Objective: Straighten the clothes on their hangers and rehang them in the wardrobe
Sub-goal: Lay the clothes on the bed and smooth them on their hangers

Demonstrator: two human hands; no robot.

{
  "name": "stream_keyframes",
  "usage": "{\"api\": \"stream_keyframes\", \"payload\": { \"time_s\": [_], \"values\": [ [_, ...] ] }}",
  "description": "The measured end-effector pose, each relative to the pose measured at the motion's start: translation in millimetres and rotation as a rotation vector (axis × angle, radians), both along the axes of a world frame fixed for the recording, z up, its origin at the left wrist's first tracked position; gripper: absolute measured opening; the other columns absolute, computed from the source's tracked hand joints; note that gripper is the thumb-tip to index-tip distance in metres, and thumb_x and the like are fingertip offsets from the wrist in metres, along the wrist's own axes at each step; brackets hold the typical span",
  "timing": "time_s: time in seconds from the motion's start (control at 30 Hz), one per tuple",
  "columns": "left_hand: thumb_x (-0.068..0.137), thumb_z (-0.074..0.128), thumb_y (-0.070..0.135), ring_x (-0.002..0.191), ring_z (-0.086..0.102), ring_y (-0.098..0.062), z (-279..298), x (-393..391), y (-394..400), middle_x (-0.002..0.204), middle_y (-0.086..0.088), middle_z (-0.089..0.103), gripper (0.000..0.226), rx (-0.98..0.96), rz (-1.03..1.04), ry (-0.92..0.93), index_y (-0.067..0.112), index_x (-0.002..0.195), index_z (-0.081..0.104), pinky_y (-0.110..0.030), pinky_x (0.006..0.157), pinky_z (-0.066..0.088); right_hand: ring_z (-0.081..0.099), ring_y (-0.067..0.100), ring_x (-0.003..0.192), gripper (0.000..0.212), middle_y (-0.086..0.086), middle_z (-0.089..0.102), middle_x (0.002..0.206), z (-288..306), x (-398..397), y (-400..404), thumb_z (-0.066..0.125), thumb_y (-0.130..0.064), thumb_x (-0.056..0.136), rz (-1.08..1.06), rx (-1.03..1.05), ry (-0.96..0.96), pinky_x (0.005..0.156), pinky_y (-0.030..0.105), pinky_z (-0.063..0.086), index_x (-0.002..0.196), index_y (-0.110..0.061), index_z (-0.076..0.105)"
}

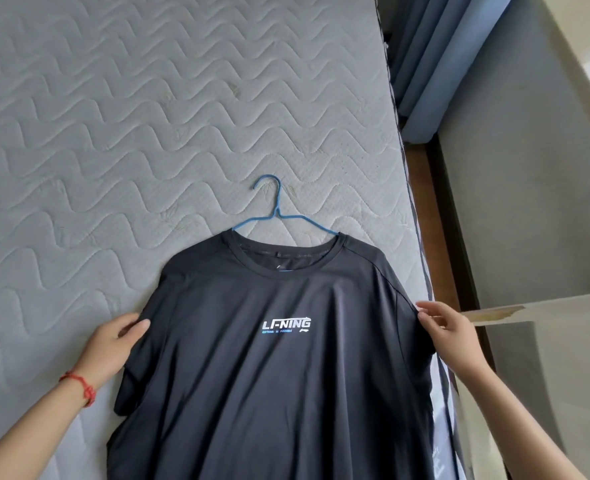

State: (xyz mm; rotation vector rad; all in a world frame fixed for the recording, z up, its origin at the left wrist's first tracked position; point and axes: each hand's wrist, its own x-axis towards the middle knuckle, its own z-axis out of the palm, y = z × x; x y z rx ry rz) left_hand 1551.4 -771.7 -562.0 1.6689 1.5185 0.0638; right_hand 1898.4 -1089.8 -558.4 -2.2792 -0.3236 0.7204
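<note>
Both hands' fingers (432,315) at T-shirt (273,375) sleeves

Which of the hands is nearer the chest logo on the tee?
Right, narrowly. The right hand pinches the sleeve seam right of the logo; the left hand grips the T-shirt edge farther off on its left.

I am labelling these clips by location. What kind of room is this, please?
Most likely a bedroom. A bare quilted mattress fills most of the view, blue curtains hang beside it, and a dark T-shirt on a blue wire hanger lies on the mattress.
</note>
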Motion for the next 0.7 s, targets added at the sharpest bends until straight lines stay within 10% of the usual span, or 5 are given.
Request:
{"api": "stream_keyframes", "payload": {
  "time_s": [0.1,0.23,0.5,0.7],
  "values": [
    [0.089,0.054,0.005,0.066,0.062,0.009,5.2,1.1,-5.4,0.083,-0.003,0.064,0.017,-0.132,-0.046,-0.025,0.014,0.075,0.059,0.003,0.056,0.04,0.058,0.02,0.087,0.016,0.006,0.063,0.089,-2.0,-14.4,-4.0,0.064,-0.01,0.085,0.011,-0.05,0.072,0.077,0.025,0.043,0.101,-0.013,0.061],
    [0.085,0.064,0.017,0.071,0.055,-0.023,0.7,-5.4,-4.8,0.074,-0.013,0.061,0.026,-0.145,0.005,-0.067,-0.003,0.069,0.058,-0.029,0.063,0.038,0.044,0.017,0.06,0.032,0.008,0.043,0.061,3.7,-20.4,-5.1,0.07,-0.023,0.079,0.071,-0.091,0.17,0.058,0.028,0.029,0.064,-0.006,0.049],
    [0.084,0.06,0.006,0.082,0.047,-0.02,10.8,-3.7,-2.6,0.078,-0.007,0.052,0.013,-0.169,0.359,-0.356,0.011,0.074,0.054,-0.026,0.066,0.037,0.049,0.016,0.06,0.019,0.002,0.054,0.058,28.6,-19.4,-5.9,0.062,-0.002,0.081,-0.299,0.351,0.368,0.054,0.021,0.04,0.066,-0.008,0.053],
    [0.084,0.062,0.005,0.098,0.052,-0.022,17.9,-9.6,-8.5,0.1,-0.01,0.059,0.007,-0.121,0.214,-0.3,0.01,0.088,0.058,-0.033,0.085,0.043,0.049,0.02,0.069,0.025,0.005,0.052,0.07,26.8,-17.3,1.5,0.068,-0.022,0.082,-0.009,0.013,-0.042,0.058,0.025,0.035,0.076,-0.004,0.051]
  ]
}}
